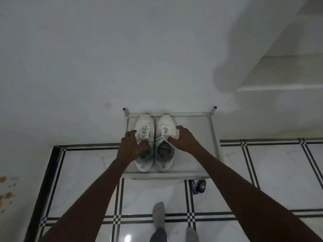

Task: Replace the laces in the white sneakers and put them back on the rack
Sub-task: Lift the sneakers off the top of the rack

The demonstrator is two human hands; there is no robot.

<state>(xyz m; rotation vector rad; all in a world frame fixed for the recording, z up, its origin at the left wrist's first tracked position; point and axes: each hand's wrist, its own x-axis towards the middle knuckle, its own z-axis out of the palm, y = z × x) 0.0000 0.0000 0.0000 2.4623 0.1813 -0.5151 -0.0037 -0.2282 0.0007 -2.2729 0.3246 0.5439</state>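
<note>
two white sneakers (153, 142) sat side by side on the rack (197, 130) at frame centre, left hand (132, 145) and right hand (183, 138) each curled over one, apparently steadying them.

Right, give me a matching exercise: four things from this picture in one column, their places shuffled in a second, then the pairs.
Things:
1. left hand
2. right hand
3. dark can
4. socked foot

Places:
A. on the floor tiles, in front of the rack's right end
B. on the right sneaker
C. on the floor at the bottom of the view
D. on the left sneaker

Pairs: 1-D, 2-B, 3-A, 4-C
</note>
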